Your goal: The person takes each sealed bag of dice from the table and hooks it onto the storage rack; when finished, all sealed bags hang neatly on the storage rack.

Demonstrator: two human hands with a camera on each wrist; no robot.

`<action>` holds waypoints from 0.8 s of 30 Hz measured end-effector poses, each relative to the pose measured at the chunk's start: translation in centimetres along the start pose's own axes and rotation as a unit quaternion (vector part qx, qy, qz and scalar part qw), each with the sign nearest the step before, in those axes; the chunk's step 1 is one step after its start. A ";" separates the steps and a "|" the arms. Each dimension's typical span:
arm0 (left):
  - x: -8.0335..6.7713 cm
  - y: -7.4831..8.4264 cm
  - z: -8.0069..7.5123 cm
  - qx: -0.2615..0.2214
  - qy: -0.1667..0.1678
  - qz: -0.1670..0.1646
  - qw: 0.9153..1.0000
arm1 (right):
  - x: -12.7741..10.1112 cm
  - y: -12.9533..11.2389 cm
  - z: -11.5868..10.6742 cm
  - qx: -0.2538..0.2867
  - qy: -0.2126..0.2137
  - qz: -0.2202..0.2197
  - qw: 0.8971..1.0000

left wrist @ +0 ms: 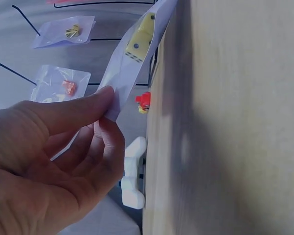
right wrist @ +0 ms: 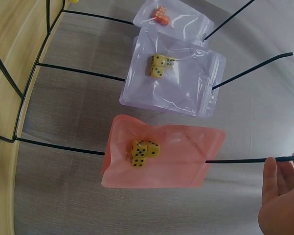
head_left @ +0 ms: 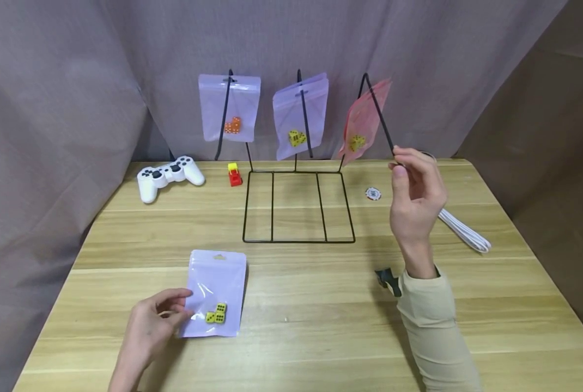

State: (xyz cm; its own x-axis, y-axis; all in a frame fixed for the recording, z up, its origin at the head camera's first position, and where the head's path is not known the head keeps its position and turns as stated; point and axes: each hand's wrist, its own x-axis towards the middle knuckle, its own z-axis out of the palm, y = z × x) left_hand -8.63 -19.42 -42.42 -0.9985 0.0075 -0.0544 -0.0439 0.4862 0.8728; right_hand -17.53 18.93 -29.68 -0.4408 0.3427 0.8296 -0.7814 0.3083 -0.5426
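My left hand [head_left: 146,329] pinches the left edge of a pale purple zip bag [head_left: 208,283] with yellow dice [head_left: 216,314] inside. In the left wrist view that bag tilts up from the tabletop, thumb on one face and fingers behind. Up at the right, my right hand [head_left: 419,198] pinches the front end of a black wire rack's right prong [head_left: 381,117] between thumb and fingers. From this prong hangs a pink bag [right wrist: 176,147] holding yellow dice [right wrist: 139,152]. Purple bags hang on the middle prong [head_left: 305,122], with yellow dice showing, and another purple bag [head_left: 213,100] with orange dice hangs on the left prong.
The rack's wire base [head_left: 298,242] stands at the table's back. Left of it are a white game controller [head_left: 169,175] and a red and yellow toy [head_left: 234,175]. On the right lie a poker chip [head_left: 372,194] and a bundled white cable [head_left: 465,231]. Grey curtain [head_left: 174,43] hangs behind.
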 end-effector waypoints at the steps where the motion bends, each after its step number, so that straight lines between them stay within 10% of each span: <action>1: 0.0 0.0 0.0 -0.003 0.006 0.004 1.000 | 0.0 0.0 0.0 -0.001 0.000 0.000 1.000; 24: 1.6 2.2 -0.2 -0.044 0.086 0.038 0.995 | 0.0 0.0 0.0 -0.004 -0.003 -0.002 1.000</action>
State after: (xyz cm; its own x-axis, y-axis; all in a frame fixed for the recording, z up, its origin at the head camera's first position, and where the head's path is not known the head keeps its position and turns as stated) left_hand -10.36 -18.56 -40.51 -0.9895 -0.1127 0.0900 0.0360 0.4112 0.9108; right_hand -17.49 18.96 -29.67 -0.4409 0.3361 0.8323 -0.7795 0.3162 -0.5407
